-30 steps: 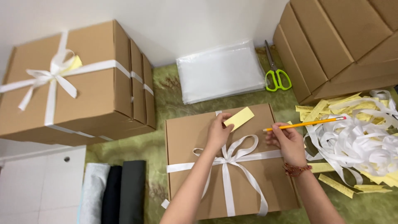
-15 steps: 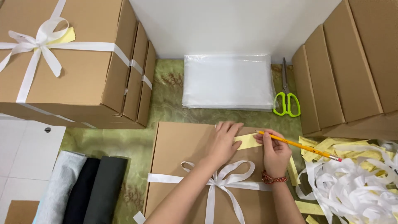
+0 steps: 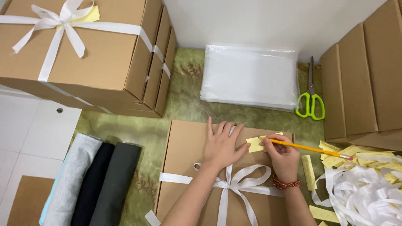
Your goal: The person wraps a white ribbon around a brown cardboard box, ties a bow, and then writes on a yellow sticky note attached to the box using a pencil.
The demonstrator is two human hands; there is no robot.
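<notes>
Head view: left hand (image 3: 222, 144) flat, fingers spread, pressing yellow slip (image 3: 256, 143) onto ribboned cardboard box (image 3: 184, 159); right hand (image 3: 284, 157) pinching pencil (image 3: 307, 148), tip on slip.

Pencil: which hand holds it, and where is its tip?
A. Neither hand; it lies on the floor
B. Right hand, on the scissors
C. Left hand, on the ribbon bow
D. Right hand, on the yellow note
D: the right hand grips the pencil, its tip on the yellow note atop the box.
</notes>
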